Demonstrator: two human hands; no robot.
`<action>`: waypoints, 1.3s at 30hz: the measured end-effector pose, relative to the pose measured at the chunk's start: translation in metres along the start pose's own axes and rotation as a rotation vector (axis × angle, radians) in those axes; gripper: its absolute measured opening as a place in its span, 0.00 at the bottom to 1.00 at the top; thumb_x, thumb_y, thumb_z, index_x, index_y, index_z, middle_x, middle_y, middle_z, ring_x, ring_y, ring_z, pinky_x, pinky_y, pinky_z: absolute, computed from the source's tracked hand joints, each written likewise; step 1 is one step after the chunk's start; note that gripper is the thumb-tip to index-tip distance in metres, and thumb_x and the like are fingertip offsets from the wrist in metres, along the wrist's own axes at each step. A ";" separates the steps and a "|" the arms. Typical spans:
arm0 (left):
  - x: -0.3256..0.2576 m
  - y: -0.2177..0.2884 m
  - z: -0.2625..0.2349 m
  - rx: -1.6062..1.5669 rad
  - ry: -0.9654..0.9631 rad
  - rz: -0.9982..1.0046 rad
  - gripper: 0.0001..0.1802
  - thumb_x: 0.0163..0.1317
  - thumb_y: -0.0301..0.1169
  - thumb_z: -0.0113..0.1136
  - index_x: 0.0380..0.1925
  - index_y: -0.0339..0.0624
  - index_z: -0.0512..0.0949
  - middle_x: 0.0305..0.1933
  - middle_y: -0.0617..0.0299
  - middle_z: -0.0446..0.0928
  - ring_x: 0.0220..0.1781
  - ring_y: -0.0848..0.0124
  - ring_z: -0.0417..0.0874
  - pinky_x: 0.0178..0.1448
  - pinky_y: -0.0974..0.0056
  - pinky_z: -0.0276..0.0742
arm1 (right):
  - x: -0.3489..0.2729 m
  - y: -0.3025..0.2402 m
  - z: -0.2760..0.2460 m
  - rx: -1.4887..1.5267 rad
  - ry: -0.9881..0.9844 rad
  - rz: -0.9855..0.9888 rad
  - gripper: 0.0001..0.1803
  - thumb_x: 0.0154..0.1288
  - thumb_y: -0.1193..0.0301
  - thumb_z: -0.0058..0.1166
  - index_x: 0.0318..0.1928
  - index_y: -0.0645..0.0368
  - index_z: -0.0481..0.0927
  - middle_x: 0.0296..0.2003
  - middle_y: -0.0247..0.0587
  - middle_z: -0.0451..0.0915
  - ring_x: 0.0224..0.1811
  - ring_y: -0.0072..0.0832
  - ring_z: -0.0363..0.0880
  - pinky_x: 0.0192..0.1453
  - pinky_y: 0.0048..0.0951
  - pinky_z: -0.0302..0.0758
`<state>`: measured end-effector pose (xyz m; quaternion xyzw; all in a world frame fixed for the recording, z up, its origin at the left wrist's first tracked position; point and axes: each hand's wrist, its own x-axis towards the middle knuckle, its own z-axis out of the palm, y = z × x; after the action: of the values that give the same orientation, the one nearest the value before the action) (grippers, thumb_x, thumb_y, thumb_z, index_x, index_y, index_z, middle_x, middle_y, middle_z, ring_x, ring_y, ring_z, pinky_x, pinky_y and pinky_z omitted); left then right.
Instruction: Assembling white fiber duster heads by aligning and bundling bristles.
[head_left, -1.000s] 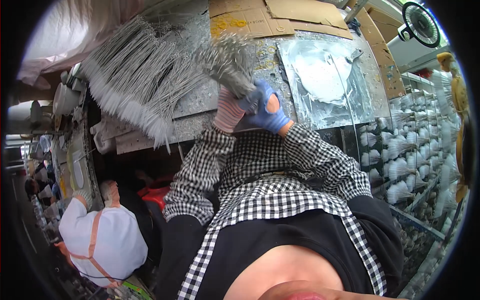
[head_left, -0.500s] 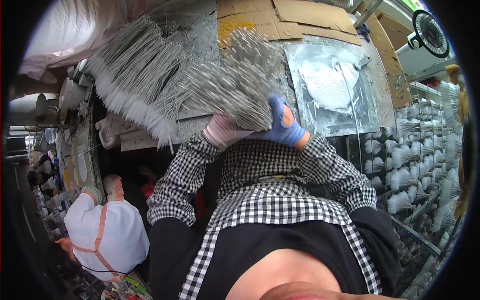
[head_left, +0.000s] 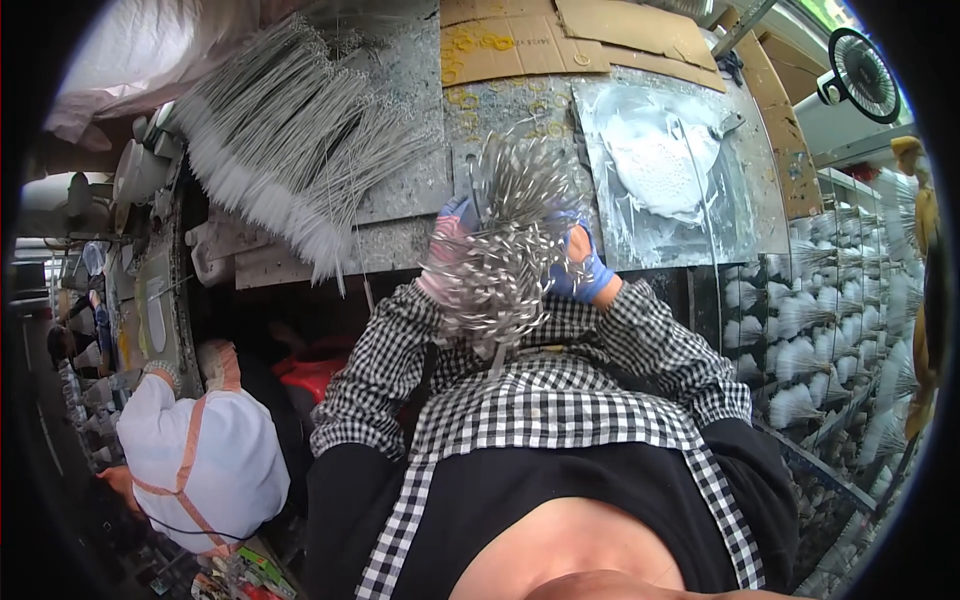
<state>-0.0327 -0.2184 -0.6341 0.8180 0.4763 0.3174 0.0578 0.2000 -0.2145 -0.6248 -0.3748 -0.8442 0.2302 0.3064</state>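
Both my hands grip one bundle of thin grey wire rods (head_left: 510,235), held upright in front of my chest so the rod ends fan out toward the camera. My left hand (head_left: 447,250) in a pink and blue glove clasps the bundle's left side. My right hand (head_left: 583,265) in a blue glove clasps its right side. The bundle hides most of both palms. Beyond it lies the grey, paint-smeared worktable (head_left: 420,190).
A large heap of white-tipped rods (head_left: 290,140) lies on the table's left. A metal tray with white paste (head_left: 665,170) sits at the right, cardboard (head_left: 560,35) behind. Racks of fanned white-tipped rods (head_left: 820,330) stand right. A person in white (head_left: 205,450) works lower left.
The bundle has swung from lying over the table to standing upright toward my face, its ends fanning wider. Both hands moved closer to my chest, still gripping it.
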 end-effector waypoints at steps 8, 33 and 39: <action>-0.060 0.098 -0.045 -1.286 -0.303 -0.640 0.46 0.62 0.45 0.74 0.73 0.38 0.61 0.71 0.50 0.71 0.71 0.58 0.75 0.72 0.58 0.77 | -0.046 -0.077 -0.037 0.367 -0.117 0.198 0.53 0.40 0.46 0.83 0.61 0.65 0.73 0.51 0.52 0.81 0.56 0.45 0.82 0.64 0.41 0.78; -0.133 0.155 -0.035 -1.449 -0.032 -1.249 0.19 0.61 0.26 0.72 0.51 0.36 0.81 0.41 0.58 0.86 0.37 0.70 0.86 0.41 0.66 0.86 | -0.103 -0.069 -0.006 1.486 -0.373 0.917 0.38 0.54 0.72 0.76 0.65 0.62 0.73 0.50 0.40 0.82 0.52 0.29 0.83 0.58 0.32 0.82; -0.132 0.158 -0.022 -1.458 0.016 -1.252 0.21 0.60 0.26 0.70 0.53 0.35 0.80 0.42 0.57 0.85 0.40 0.68 0.87 0.44 0.65 0.85 | -0.092 -0.058 -0.008 1.318 -0.599 0.882 0.39 0.54 0.67 0.77 0.65 0.62 0.73 0.49 0.40 0.82 0.50 0.31 0.83 0.57 0.33 0.81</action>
<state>0.0261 -0.4161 -0.6153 0.1758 0.5126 0.4528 0.7081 0.2261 -0.3198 -0.6146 -0.3378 -0.3594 0.8632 0.1076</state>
